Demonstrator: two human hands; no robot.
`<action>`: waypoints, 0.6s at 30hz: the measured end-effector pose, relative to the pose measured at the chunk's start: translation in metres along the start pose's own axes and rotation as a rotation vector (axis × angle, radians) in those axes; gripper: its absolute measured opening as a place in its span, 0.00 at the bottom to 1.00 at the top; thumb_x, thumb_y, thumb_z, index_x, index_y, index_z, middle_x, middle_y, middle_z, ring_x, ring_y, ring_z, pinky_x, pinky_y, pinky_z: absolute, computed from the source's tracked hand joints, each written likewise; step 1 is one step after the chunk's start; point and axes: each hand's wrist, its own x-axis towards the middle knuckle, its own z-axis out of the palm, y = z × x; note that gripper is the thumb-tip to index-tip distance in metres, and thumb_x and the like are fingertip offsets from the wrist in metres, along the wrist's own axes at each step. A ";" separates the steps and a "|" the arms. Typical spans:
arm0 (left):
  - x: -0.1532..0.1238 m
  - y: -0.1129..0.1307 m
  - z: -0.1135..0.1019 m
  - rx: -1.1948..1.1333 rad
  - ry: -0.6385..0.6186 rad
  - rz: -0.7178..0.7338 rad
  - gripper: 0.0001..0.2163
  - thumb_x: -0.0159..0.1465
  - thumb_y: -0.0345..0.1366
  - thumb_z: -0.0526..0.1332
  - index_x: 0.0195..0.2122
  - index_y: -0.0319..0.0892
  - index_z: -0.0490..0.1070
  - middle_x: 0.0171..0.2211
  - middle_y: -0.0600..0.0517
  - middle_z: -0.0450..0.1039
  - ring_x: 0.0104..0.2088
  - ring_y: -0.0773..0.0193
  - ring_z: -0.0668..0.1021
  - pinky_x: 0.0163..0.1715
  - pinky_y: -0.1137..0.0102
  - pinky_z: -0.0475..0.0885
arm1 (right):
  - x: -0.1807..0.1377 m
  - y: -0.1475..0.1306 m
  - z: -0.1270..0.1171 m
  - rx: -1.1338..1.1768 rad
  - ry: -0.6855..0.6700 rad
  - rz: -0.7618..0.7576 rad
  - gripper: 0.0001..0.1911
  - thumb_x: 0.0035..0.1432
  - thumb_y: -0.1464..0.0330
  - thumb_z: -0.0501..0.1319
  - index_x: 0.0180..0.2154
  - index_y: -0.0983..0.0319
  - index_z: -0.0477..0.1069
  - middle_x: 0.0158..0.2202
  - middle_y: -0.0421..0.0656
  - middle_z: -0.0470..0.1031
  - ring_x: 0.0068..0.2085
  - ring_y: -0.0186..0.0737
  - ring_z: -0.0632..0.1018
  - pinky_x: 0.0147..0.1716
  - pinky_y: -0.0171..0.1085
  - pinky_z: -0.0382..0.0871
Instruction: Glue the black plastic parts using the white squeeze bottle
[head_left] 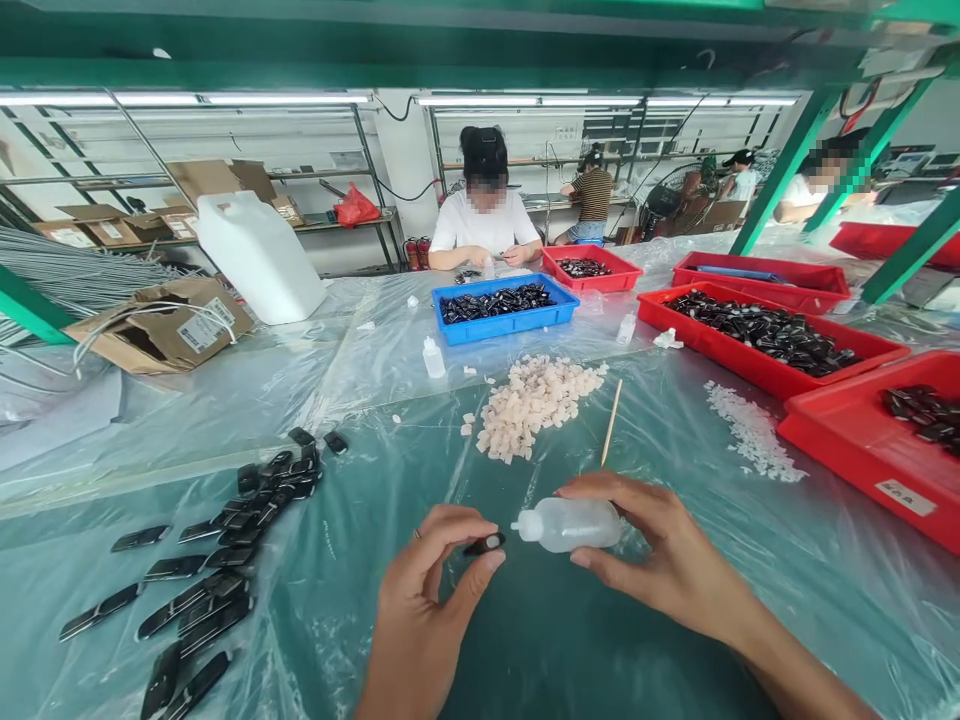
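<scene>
Between thumb and fingers, my left hand (pixel 431 600) pinches a small black glossy piece (pixel 484 545) with a pale spot on its end. My right hand (pixel 667 550) grips a translucent squeeze bottle (pixel 574 525) on its side, its nozzle pointing left at the black piece, with a small gap between them. Left of my hands lies a loose spread of similar black glossy pieces (pixel 232 540). Beyond the hands is a heap of small pinkish-white pieces (pixel 532 400). A thin wooden stick (pixel 612 422) lies just past my right hand.
A blue tray (pixel 510 325) and a red tray (pixel 772 375) hold black pieces. Small white bits (pixel 754 435) lie at right. Two small bottles stand farther back, one a white dropper bottle (pixel 433 358). A white jug (pixel 259 260) stands at left. A co-worker (pixel 486 215) sits opposite.
</scene>
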 end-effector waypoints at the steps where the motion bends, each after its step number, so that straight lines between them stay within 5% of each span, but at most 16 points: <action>1: -0.001 0.001 0.000 0.029 0.010 0.028 0.06 0.68 0.37 0.65 0.40 0.59 0.78 0.41 0.56 0.72 0.43 0.61 0.76 0.40 0.72 0.73 | 0.000 -0.001 0.000 0.005 0.009 -0.025 0.18 0.63 0.71 0.68 0.54 0.52 0.73 0.50 0.39 0.77 0.48 0.38 0.78 0.45 0.32 0.69; 18: -0.004 0.000 0.000 0.266 -0.020 0.226 0.14 0.68 0.28 0.63 0.43 0.61 0.76 0.43 0.60 0.75 0.43 0.67 0.78 0.38 0.74 0.70 | -0.003 -0.002 0.000 -0.049 0.037 -0.182 0.21 0.63 0.72 0.71 0.55 0.58 0.71 0.52 0.42 0.75 0.52 0.39 0.76 0.52 0.33 0.68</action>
